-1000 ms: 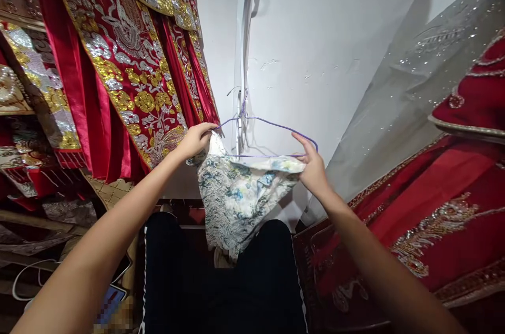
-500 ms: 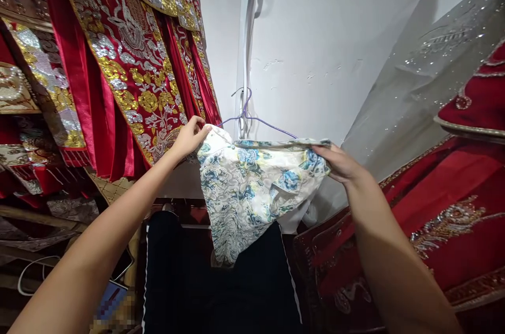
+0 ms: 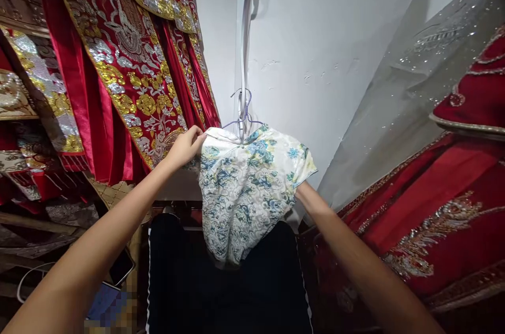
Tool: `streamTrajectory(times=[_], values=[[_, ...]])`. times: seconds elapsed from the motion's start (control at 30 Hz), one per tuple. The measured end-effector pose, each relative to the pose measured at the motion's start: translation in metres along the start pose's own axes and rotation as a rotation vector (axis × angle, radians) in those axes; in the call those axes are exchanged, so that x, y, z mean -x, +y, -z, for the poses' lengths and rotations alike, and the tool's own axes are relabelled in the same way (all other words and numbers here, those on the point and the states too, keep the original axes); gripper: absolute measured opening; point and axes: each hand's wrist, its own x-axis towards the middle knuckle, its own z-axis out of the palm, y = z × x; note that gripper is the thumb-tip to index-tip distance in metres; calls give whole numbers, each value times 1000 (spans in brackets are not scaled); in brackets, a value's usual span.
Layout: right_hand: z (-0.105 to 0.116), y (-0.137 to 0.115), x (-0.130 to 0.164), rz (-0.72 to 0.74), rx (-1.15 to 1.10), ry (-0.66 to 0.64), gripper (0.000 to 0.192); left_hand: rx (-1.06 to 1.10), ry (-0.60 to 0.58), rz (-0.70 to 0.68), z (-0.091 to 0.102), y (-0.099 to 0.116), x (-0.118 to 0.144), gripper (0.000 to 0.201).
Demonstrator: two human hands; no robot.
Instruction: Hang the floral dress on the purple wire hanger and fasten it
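Observation:
A short-sleeved floral top (image 3: 256,181), white with blue and yellow blooms, hangs on a purple wire hanger (image 3: 246,113). The hanger's hook and neck show above the neckline; the rest is behind the cloth. My left hand (image 3: 186,145) is closed, pinching the top's left shoulder at the end of the hanger. On the other side, my right forearm (image 3: 321,213) reaches up under the sleeve on the right. The right hand itself is covered by the cloth, so its fingers are hidden. The top's lower part narrows and droops above my dark trousers (image 3: 229,297).
Red costumes with gold and silver embroidery (image 3: 134,71) hang at the left. More red beaded garments (image 3: 445,208) and a sheer sparkling cloth (image 3: 379,118) are at the right. A white wall (image 3: 315,29) stands ahead. A phone (image 3: 121,266) lies low on the left.
My right hand has gone from gripping the top's right edge outside to beneath the cloth. The right shoulder and sleeve now drape over it. My left hand keeps its pinch.

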Motion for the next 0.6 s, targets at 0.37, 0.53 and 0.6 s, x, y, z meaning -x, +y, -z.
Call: streamTrajectory(times=[0.37, 0.53, 0.6], values=[[22, -80, -28, 194, 76, 123, 32, 53, -25, -160, -2, 38, -46, 46], [-4, -88, -1, 343, 170, 295, 36, 16, 12, -186, 7, 71, -64, 43], [-19, -90, 23, 346, 201, 291, 37, 32, 7, -218, 6, 81, -63, 44]])
